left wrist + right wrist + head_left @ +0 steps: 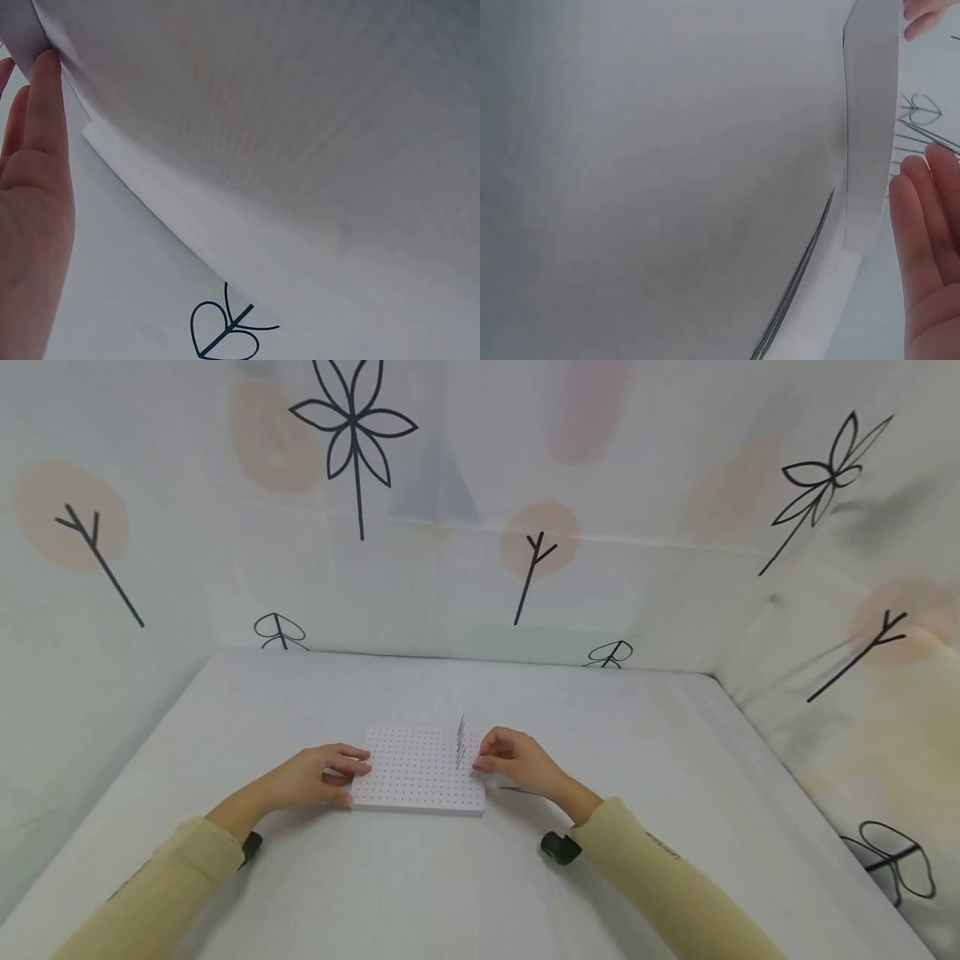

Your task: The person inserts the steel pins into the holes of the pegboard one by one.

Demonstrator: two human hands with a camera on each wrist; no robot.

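A white board (pixel 416 777) with rows of small holes lies on the table. My left hand (pixel 318 777) touches its left edge with fingers spread and relaxed; in the left wrist view a fingertip (pixel 46 64) rests against the board's side. Several thin metal pins (pixel 461 743) stand upright in a row near the right side of the board. Above the right edge, my right hand (pixel 521 762) pinches a slender pointed metal pin (pixel 930 136), mostly hidden by the fingers. Thin dark pointed metal (pixel 795 281) lies on the table beside the board, under the right hand.
The table (pixel 450 893) has a white cloth over it. Printed fabric walls (pixel 435 585) with flower and twig drawings stand at the back and both sides. A dark device (pixel 560 848) sits under the right wrist, with another (pixel 252 848) at the left.
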